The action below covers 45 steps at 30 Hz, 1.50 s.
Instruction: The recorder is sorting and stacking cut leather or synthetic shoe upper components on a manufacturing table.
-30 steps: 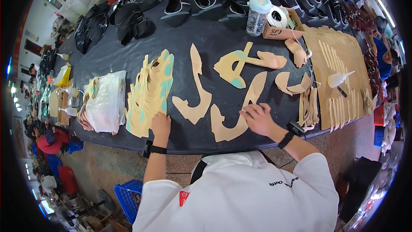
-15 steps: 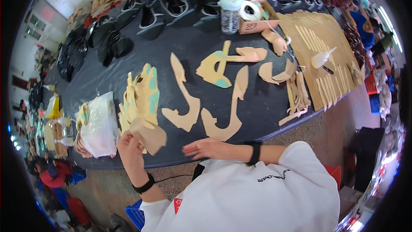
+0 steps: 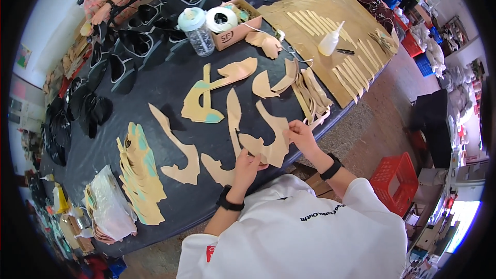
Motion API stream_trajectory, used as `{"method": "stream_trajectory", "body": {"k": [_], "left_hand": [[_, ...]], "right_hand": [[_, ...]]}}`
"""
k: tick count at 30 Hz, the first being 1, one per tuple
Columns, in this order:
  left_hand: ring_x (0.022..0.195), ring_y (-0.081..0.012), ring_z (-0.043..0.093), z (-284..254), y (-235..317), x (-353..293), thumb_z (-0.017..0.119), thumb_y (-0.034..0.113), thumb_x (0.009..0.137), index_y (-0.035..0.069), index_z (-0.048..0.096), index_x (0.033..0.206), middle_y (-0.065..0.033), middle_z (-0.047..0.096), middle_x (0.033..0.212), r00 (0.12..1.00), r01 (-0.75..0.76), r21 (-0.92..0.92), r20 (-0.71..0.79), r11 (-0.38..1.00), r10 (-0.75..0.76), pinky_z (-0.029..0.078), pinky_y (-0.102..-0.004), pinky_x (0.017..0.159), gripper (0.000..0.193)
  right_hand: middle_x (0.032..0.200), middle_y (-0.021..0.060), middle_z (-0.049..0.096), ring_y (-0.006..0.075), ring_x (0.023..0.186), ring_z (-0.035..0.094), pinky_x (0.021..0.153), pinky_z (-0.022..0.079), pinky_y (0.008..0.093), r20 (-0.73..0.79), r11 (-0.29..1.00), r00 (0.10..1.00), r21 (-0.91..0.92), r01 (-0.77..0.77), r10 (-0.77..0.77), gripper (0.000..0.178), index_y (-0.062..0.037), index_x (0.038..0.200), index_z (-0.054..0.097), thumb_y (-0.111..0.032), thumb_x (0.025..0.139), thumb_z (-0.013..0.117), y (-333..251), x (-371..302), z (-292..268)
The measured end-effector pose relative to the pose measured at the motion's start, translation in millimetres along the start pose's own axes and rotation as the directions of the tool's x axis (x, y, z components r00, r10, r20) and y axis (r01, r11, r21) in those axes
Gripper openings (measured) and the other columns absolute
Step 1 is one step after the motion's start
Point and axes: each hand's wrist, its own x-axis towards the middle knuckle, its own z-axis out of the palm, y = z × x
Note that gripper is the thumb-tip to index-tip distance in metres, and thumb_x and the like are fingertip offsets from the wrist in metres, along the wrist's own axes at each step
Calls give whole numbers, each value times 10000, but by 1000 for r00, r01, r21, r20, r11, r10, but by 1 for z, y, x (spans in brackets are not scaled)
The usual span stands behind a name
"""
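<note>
A tan, curved shoe-upper piece is held up over the table's near edge. My left hand pinches its lower left side, while my right hand has closed on its right edge. Under and beside it, another tan curved piece lies partly covered. To the left rests a similar long-tailed piece. Farther back is a joined piece with pale green patches. A fanned stack of pieces with green patches lies at the left.
A clear plastic bag sits at the far left. Behind stand a lidded jar, a tape roll and a cardboard box. A white squeeze bottle and tan strips lie on brown sheeting. Black shoe parts line the back; another person works there.
Both hands have shifted right, away from the stack. A tan piece that my left hand gripped at the stack is now between both hands. The view has turned; a capped person appears.
</note>
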Motion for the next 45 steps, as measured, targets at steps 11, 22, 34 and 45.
{"method": "stream_trajectory", "body": {"k": [11,22,34,45], "left_hand": [[674,-387,621,15,13,29,691,235,780,-8,488,903,-187,616,704,968,71,973,-120,220,219,503,-448,594,340],[864,-285,560,70,-17,137,685,130,750,58,563,956,-76,595,909,853,112,849,-348,517,388,344,-433,765,250],[697,-219,650,70,-15,145,594,157,841,6,630,865,-109,675,741,827,57,502,-508,863,241,461,-325,630,157],[644,-169,644,83,-4,161,574,159,863,-12,663,862,-103,692,728,780,234,691,-553,684,292,463,-292,657,192]], "right_hand": [[1002,35,552,242,1029,485,903,353,392,366,163,617,-756,633,-697,427,-151,1076,600,-92,663,692,-28,135,-35],[777,-17,508,165,814,520,820,377,326,686,-375,79,-486,790,-723,275,-115,915,663,-132,643,630,-84,181,-34],[802,5,493,152,819,515,825,401,286,907,-502,-3,-230,834,-421,165,-71,799,640,-166,669,604,-46,201,-52],[1023,28,596,161,963,533,829,398,290,903,-348,176,-323,880,-392,303,-36,985,642,-161,718,572,-25,195,-57]]}}
